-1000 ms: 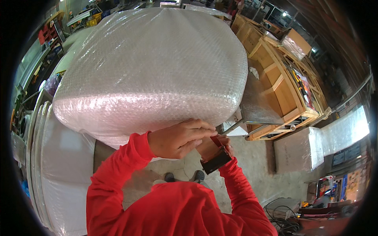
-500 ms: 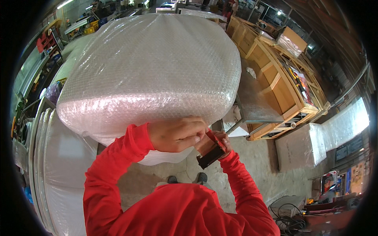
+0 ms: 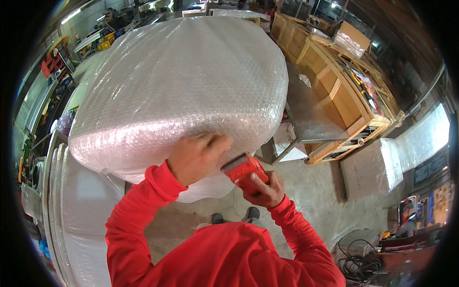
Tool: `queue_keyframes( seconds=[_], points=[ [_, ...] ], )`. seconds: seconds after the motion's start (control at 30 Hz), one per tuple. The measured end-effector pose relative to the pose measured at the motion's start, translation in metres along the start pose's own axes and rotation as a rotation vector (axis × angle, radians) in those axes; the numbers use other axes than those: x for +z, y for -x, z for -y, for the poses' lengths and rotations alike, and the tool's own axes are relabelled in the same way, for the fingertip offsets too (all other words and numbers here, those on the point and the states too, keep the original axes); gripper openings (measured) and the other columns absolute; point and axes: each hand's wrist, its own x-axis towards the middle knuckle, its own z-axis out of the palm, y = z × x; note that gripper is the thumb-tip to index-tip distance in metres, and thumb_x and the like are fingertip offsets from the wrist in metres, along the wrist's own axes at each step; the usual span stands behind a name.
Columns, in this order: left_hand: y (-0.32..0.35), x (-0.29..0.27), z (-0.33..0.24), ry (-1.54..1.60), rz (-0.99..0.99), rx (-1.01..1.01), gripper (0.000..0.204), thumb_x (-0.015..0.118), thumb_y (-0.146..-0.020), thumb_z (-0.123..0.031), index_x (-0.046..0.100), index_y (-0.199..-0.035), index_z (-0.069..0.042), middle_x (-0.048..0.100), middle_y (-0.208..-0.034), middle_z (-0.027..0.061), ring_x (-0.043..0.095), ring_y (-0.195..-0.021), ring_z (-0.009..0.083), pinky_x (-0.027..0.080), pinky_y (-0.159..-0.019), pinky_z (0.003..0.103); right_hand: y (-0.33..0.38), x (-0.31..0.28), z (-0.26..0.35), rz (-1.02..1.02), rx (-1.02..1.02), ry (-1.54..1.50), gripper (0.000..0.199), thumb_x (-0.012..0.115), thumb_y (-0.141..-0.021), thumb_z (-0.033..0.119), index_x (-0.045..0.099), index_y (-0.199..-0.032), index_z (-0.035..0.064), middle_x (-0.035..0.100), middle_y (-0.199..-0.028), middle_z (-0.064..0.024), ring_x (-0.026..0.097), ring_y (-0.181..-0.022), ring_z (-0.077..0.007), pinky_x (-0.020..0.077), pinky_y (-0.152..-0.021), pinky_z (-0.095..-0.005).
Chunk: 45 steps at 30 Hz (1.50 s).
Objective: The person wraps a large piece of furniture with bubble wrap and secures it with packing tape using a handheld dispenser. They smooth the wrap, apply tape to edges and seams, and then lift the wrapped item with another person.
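Red plastic tape dispenser (image 3: pixel 244 170) clenched in your right hand (image 3: pixel 263 187), its front edge against the bubble-wrapped bundle (image 3: pixel 181 91); your left hand (image 3: pixel 196 157) presses flat on the wrap beside it, gripping nothing. That bundle sits right before you, bulky, and looks soft-skinned and slippery, so brace it from underneath. Wooden shelving (image 3: pixel 344 91) behind holds small tools.
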Motion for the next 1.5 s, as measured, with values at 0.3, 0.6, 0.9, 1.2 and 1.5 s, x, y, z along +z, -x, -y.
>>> queue_keyframes(
  seconds=[0.3, 0.6, 0.9, 1.2, 1.5],
  points=[
    [0.013, 0.027, 0.006, -0.512, -0.154, 0.229, 0.027, 0.074, -0.078, -0.005, 0.069, -0.102, -0.015, 0.047, -0.075, 0.0023, 0.054, -0.064, 0.0181, 0.046, -0.052, 0.031, 0.029, -0.025, -0.018, 0.264, 0.185, 0.244, 0.088, 0.083, -0.062, 0.021, 0.054, -0.143, 0.0365, 0.057, -0.110, -0.0122, 0.065, -0.092, -0.0304, 0.0586, -0.074, -0.0400],
    [0.022, 0.030, 0.009, -0.388, -0.312, 0.184, 0.031, 0.071, -0.078, -0.002, 0.069, -0.107, -0.012, 0.051, -0.077, -0.0002, 0.056, -0.066, 0.0171, 0.047, -0.057, 0.032, 0.049, -0.035, -0.051, 0.457, 0.330, 0.352, 0.089, 0.078, -0.069, 0.025, 0.044, -0.149, 0.0379, 0.057, -0.112, -0.0154, 0.067, -0.089, -0.0341, 0.0590, -0.070, -0.0453],
    [0.036, 0.171, -0.041, -0.820, 0.272, 0.263, 0.056, 0.051, -0.097, -0.040, 0.049, -0.146, -0.012, 0.046, -0.152, 0.0048, 0.034, -0.147, 0.0213, 0.007, -0.122, 0.054, 0.016, -0.045, -0.053, 0.665, 0.324, 0.416, 0.086, 0.075, -0.072, 0.023, 0.041, -0.151, 0.0338, 0.059, -0.099, -0.0157, 0.067, -0.079, -0.0345, 0.0569, -0.061, -0.0460],
    [0.044, 0.204, -0.040, -1.113, 0.441, 0.161, 0.082, 0.057, -0.089, -0.053, 0.041, -0.151, -0.002, 0.038, -0.159, 0.0108, 0.025, -0.152, 0.0224, -0.002, -0.123, 0.050, -0.040, 0.028, -0.032, 1.511, 0.242, 0.590, 0.023, 0.070, -0.084, 0.021, 0.078, -0.103, 0.0098, 0.074, -0.102, -0.0097, 0.070, -0.089, -0.0328, 0.0585, -0.059, -0.0513],
    [0.016, 0.242, -0.056, -0.783, 0.758, -0.049, 0.091, 0.060, -0.088, -0.058, 0.039, -0.148, 0.008, 0.037, -0.155, 0.0271, 0.029, -0.148, 0.0381, 0.015, -0.123, 0.050, 0.112, -0.038, -0.105, 1.293, 0.768, 0.036, 0.058, 0.073, -0.069, 0.042, 0.066, -0.118, 0.0119, 0.073, -0.092, -0.0185, 0.072, -0.085, -0.0373, 0.0580, -0.072, -0.0493]
  ],
)
